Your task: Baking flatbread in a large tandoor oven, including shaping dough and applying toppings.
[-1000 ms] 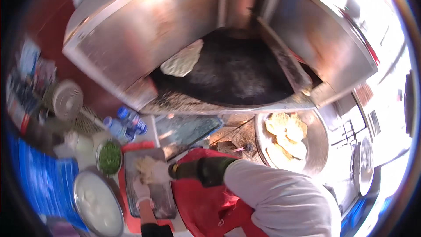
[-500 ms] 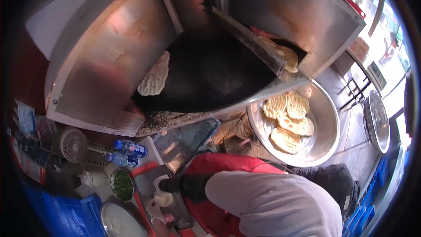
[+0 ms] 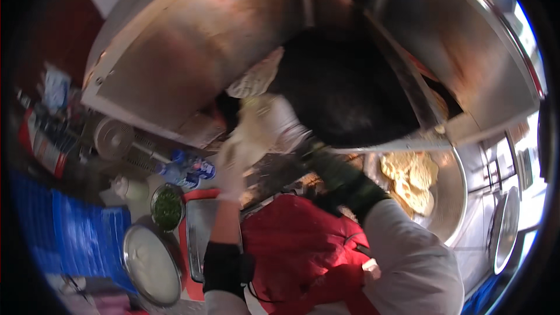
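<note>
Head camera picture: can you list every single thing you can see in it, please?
oven: one, shiny metal with a dark mouth, top middle
flatbread in oven: one, pale, stuck at the left edge of the dark mouth
raw dough: one piece, pale, stretched between both hands
metal basin: one, silver, right, with baked flatbreads, golden, several
bowl of greens: one, green, lower left
round lid: one, silver, bottom left
tray: one, grey on red, below the left hand
bottles: blue, left, number unclear
apron: one, red, bottom middle
left hand: white glove, holding dough
right hand: white glove, holding dough
</note>
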`<action>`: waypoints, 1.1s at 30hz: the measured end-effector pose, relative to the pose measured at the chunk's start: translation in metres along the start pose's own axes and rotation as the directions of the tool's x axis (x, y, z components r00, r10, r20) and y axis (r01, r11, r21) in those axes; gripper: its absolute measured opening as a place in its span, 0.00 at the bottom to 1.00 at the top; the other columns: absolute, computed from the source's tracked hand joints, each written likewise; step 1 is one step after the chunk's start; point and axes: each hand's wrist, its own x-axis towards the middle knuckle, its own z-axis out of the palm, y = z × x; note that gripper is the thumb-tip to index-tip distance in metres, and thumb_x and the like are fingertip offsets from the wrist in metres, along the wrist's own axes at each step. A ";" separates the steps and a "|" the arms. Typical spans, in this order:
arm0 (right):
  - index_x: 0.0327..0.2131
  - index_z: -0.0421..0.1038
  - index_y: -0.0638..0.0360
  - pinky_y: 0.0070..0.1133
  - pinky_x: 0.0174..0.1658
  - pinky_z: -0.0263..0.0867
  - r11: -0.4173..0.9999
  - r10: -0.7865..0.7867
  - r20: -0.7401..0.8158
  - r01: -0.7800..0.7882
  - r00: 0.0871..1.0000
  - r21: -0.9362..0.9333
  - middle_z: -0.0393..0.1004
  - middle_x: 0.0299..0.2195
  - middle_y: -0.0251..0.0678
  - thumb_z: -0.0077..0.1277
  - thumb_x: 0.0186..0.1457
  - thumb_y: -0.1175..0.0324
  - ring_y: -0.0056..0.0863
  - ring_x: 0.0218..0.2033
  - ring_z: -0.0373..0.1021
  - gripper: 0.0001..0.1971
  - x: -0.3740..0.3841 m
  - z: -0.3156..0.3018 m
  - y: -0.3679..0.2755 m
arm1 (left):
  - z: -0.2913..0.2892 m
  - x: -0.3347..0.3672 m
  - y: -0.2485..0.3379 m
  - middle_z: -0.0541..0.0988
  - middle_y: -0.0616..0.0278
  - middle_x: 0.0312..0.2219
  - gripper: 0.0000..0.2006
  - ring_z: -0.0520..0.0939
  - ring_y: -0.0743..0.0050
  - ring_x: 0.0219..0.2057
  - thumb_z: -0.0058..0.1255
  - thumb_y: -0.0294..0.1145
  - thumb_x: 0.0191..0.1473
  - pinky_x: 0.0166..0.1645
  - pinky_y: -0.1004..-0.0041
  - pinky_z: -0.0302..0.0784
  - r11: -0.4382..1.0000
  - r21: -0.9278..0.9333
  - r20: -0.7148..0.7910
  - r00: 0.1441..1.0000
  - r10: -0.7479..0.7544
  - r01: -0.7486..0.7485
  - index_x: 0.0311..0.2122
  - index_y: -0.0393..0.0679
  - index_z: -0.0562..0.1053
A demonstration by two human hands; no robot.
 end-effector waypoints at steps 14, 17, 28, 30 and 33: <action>0.61 0.40 0.67 0.41 0.63 0.27 0.080 0.163 0.046 0.034 0.985 -0.996 0.39 0.63 0.49 0.33 0.52 0.37 0.48 0.65 0.34 0.45 0.040 -0.073 0.020 | -0.034 0.003 -0.042 0.72 0.54 0.46 0.18 0.75 0.68 0.43 0.48 0.29 0.53 0.47 0.76 0.70 0.851 -0.502 0.050 0.987 -0.152 0.156 0.50 0.37 0.66; 0.62 0.39 0.65 0.42 0.63 0.28 0.052 0.114 -0.051 -0.057 0.992 -0.997 0.38 0.63 0.49 0.29 0.50 0.33 0.49 0.65 0.33 0.48 0.054 -0.105 0.033 | -0.132 -0.038 -0.057 0.72 0.57 0.47 0.13 0.73 0.71 0.46 0.43 0.23 0.53 0.47 0.73 0.70 0.785 -0.560 -0.106 0.917 -0.386 0.265 0.44 0.40 0.70; 0.62 0.36 0.63 0.42 0.63 0.19 0.040 0.177 -0.193 -0.203 0.965 -0.978 0.29 0.64 0.53 0.31 0.49 0.32 0.51 0.65 0.25 0.49 0.040 -0.053 -0.005 | -0.381 -0.263 -0.145 0.69 0.52 0.49 0.19 0.71 0.65 0.49 0.37 0.18 0.53 0.52 0.71 0.66 0.776 0.377 -0.625 0.757 -0.190 0.506 0.52 0.34 0.63; 0.62 0.34 0.65 0.42 0.62 0.19 0.044 0.274 -0.166 -0.185 0.947 -0.982 0.26 0.63 0.54 0.32 0.50 0.32 0.51 0.64 0.21 0.50 0.036 -0.049 0.002 | -0.391 -0.282 -0.160 0.69 0.50 0.49 0.20 0.70 0.60 0.50 0.37 0.17 0.51 0.53 0.67 0.65 0.746 0.434 -0.677 0.729 -0.101 0.506 0.51 0.34 0.63; 0.61 0.38 0.67 0.46 0.61 0.19 0.218 -0.004 -0.131 -0.127 0.991 -0.968 0.32 0.63 0.55 0.36 0.49 0.34 0.53 0.64 0.26 0.49 0.020 -0.102 0.035 | -0.363 -0.269 -0.138 0.69 0.48 0.48 0.21 0.69 0.54 0.50 0.39 0.17 0.48 0.54 0.63 0.63 0.479 0.671 -0.584 0.801 -0.131 0.566 0.50 0.34 0.64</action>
